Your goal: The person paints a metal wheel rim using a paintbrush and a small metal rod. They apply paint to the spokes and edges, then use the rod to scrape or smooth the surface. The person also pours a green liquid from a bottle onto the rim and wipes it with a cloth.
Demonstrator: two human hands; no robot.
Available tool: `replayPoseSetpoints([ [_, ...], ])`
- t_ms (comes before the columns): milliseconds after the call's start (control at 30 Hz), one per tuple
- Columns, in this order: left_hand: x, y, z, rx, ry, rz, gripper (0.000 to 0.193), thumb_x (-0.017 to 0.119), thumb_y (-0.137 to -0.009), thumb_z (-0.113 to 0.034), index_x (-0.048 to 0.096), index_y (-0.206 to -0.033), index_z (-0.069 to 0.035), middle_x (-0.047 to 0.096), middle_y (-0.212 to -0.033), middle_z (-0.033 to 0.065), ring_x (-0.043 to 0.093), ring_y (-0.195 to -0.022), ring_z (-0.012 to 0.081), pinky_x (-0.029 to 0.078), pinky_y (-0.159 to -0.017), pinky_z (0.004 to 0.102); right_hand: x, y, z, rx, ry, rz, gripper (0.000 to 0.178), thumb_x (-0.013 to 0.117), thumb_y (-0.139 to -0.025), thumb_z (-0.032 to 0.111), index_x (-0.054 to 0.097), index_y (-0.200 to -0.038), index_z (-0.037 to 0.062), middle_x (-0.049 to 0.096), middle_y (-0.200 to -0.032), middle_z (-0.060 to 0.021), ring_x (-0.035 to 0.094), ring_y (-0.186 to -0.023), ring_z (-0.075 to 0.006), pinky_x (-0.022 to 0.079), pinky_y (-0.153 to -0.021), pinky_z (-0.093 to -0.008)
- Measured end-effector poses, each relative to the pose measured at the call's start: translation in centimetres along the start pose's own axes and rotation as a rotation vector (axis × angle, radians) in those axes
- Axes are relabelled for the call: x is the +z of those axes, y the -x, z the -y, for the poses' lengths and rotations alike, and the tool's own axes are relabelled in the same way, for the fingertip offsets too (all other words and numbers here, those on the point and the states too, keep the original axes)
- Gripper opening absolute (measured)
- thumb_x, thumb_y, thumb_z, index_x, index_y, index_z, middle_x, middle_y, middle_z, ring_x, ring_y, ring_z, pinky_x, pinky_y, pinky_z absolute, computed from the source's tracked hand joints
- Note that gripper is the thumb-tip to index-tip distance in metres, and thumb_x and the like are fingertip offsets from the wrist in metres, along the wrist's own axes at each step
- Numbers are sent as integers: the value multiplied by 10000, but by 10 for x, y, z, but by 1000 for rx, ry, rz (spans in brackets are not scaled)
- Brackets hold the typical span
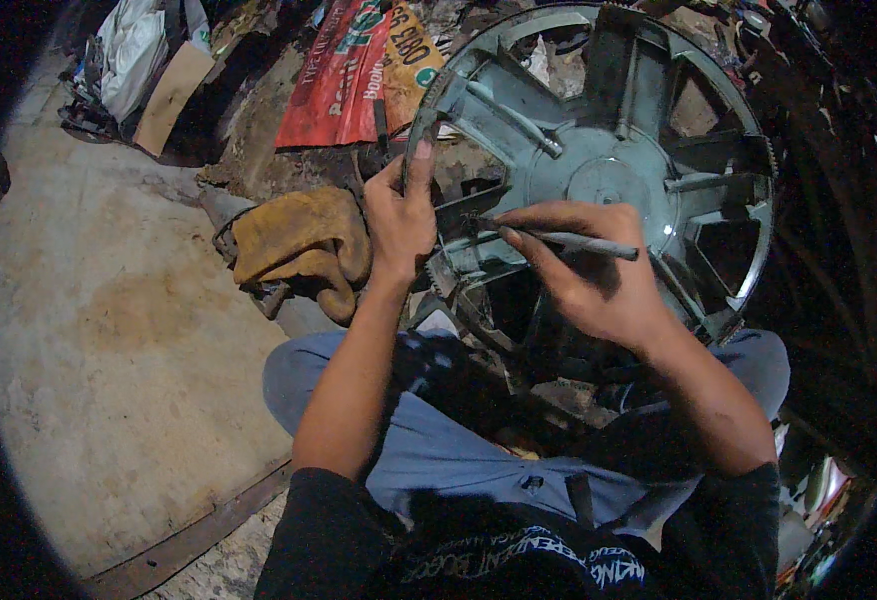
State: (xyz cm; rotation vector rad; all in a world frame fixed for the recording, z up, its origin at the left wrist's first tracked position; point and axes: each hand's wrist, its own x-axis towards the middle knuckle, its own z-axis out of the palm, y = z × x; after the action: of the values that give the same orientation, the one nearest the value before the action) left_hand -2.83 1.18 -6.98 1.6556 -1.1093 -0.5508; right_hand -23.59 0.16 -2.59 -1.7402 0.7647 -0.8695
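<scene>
A large round spoked wheel (614,180), grey-green with a toothed outer edge, stands tilted in front of me above my lap. My left hand (402,215) grips its left rim, with the thumb pointing up along the edge and the other fingers partly hidden. In my right hand (599,275) is a slim brush (599,246) with a grey handle, pinched between thumb and fingers. Its dark tip is close to a spoke at the wheel's lower left; whether it touches cannot be made out.
Left of the wheel lies a crumpled mustard-brown cloth (299,245). Farther back are a red and yellow printed sheet (354,75), a cardboard piece (174,98) and a whitish bag (131,60). A stained pale floor panel (129,350) spreads to my left. Dark clutter surrounds the right side.
</scene>
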Motion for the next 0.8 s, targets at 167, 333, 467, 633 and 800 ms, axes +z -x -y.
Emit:
replayPoseSetpoints([
  [167, 5, 1, 1, 12, 28, -15, 504, 530, -941, -425, 576, -746, 37, 460, -602, -15, 386, -605, 99, 338, -549, 304, 6, 0, -3, -104, 53, 110, 175, 625, -766, 55, 697, -920, 12, 671, -829, -201, 680, -744, -312, 525, -677, -342],
  [333, -2, -1, 5, -31, 7, 13, 502, 535, -938, -421, 605, -777, 50, 492, -600, 2, 402, -611, 106, 357, -571, 297, 4, 4, 1, 65, -1, 127, 150, 641, -774, 33, 693, -905, -17, 674, -821, -201, 684, -747, -276, 518, -677, -321],
  [467, -2, -3, 8, -37, -8, 8, 503, 532, -940, -414, 620, -775, 53, 523, -601, 16, 404, -598, 106, 356, -556, 299, 7, 7, -1, -14, 80, 174, 144, 647, -786, 21, 688, -908, -43, 688, -814, -181, 672, -720, -192, 506, -666, -291],
  [633, 2, 1, 8, 50, -13, -30, 492, 524, -949, -394, 623, -778, 56, 532, -600, 25, 412, -590, 105, 356, -546, 301, 12, 6, -6, 48, -6, 128, 141, 653, -757, 49, 694, -881, -3, 670, -783, -193, 668, -671, -321, 521, -627, -347],
  [800, 0, 1, 7, -75, 3, 3, 485, 525, -948, -399, 649, -828, 55, 546, -611, 20, 426, -597, 100, 363, -546, 302, 13, 5, -3, 49, -10, 53, 136, 642, -790, 33, 699, -908, -2, 678, -800, -187, 673, -682, -255, 513, -642, -315],
])
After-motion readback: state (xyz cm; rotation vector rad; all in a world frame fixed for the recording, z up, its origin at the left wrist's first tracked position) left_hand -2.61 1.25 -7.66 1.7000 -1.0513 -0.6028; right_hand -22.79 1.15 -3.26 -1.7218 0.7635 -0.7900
